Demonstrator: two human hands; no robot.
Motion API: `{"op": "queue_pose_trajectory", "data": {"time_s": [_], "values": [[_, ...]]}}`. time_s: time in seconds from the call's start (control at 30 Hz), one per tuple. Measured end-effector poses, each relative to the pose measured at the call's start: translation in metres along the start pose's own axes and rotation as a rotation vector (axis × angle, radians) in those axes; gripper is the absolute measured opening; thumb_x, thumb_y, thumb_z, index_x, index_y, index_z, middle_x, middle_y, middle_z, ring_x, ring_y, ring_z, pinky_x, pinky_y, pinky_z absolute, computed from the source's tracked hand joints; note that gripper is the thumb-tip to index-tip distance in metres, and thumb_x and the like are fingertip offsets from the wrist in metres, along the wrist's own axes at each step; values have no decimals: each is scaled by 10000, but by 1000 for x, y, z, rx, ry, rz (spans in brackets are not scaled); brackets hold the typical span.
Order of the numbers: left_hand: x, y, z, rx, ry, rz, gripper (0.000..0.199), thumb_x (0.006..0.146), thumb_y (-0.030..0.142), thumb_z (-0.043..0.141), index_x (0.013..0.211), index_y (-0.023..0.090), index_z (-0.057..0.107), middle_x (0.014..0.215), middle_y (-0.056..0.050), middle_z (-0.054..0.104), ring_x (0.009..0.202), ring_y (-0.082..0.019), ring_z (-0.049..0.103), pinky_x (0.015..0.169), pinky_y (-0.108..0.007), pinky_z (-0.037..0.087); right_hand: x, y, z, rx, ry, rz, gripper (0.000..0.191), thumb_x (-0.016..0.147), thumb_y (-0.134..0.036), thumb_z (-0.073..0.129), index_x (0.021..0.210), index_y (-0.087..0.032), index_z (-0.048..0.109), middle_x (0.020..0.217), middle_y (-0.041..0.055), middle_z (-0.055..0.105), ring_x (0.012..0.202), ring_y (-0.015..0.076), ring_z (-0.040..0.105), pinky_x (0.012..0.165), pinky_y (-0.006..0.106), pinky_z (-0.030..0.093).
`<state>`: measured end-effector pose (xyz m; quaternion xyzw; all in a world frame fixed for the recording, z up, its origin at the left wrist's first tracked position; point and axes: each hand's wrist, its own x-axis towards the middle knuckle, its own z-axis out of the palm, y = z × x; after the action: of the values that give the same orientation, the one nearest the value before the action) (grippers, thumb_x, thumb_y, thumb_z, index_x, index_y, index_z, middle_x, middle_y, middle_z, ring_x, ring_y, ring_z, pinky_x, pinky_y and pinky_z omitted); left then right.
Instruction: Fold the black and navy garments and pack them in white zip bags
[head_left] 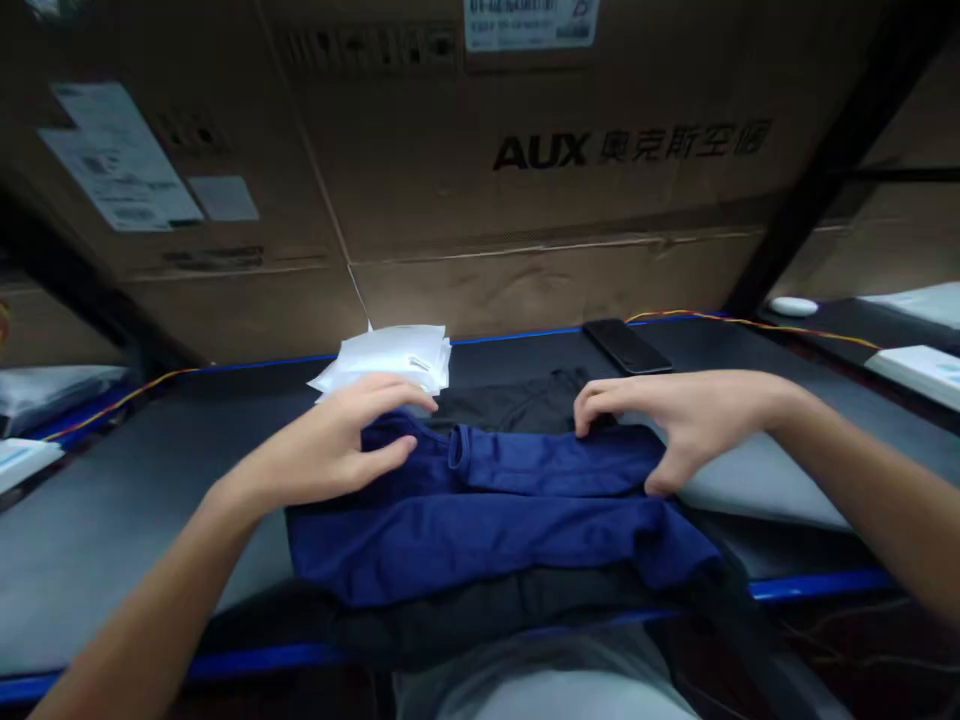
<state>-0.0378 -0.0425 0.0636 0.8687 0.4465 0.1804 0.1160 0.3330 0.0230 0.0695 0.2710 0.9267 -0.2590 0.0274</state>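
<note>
Grey shirt front (544,685) nearest; black garment (487,615) lies under navy garment (487,530), which is doubled over once, as far as visible. Left hand (330,445) open on it, right hand (679,430) open, thumb on its edge, neither grasping; white packets (390,360) just beyond

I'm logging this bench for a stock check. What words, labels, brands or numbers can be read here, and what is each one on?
"AUX" and "奥克斯空调": printed on the carton.
Top label, on the carton: too blurred to read.
Left label, on the carton: too small to read.
</note>
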Motion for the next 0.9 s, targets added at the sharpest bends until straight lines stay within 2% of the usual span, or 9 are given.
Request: {"op": "queue_pose_trajectory", "data": {"time_s": [0.1,0.17,0.27,0.33,0.43,0.57,0.7,0.77,0.9], "values": [[12,14,26,-116,-77,66,497,880,310,648,1372,267,591,1389,-57,632,1270,-264,571,1113,-359,406,-3,1,-5,-11,79,40,405,630,-209,759,1030,-207,696,1055,55,681,937,249,628,819,340,506],[17,16,38,-173,-46,60,468,877,280,646,1343,252,621,1348,-56,669,1224,-258,610,1081,-348,428,-1,5,-7,0,192,52,235,696,-216,689,930,-202,699,926,44,692,838,225,630,745,326,501],[23,9,48,-237,79,-29,236,921,310,586,1075,216,738,1082,-52,771,996,-234,692,907,-313,499,9,18,-5,9,481,83,125,766,-296,653,836,-201,691,796,41,681,711,201,621,649,313,481],[28,1,52,-286,176,-138,250,927,382,562,955,194,726,881,-43,764,804,-211,684,733,-288,500,20,30,0,-12,701,82,129,775,-324,651,795,-199,680,778,47,675,681,194,623,628,307,475],[36,-11,58,-384,257,-299,360,865,430,604,1114,170,630,707,-1,689,608,-172,605,577,-258,442,36,48,9,-46,913,62,141,796,-312,617,792,-186,681,821,69,680,668,186,635,618,305,481],[40,-17,66,-422,235,-349,504,820,388,627,1255,172,492,691,38,626,553,-142,555,552,-243,422,39,56,9,-89,848,75,203,797,-371,652,823,-177,706,791,66,681,661,186,634,607,299,484],[37,-14,64,-282,212,-247,306,861,363,576,1111,186,573,720,23,621,609,-142,564,597,-251,437,25,50,0,-80,562,115,300,769,-453,713,876,-173,739,803,63,715,713,202,651,626,296,491],[36,-13,62,-219,186,-191,229,882,364,556,1010,187,626,720,13,620,631,-148,566,604,-255,435,22,49,-1,-83,490,112,283,764,-422,711,876,-164,746,800,64,718,714,202,647,631,297,487],[34,-15,60,-144,169,-144,238,919,362,525,931,182,681,771,-13,673,687,-167,595,645,-279,451,29,58,6,-57,640,115,251,787,-383,668,876,-157,731,727,45,672,640,178,604,607,294,472]]}}
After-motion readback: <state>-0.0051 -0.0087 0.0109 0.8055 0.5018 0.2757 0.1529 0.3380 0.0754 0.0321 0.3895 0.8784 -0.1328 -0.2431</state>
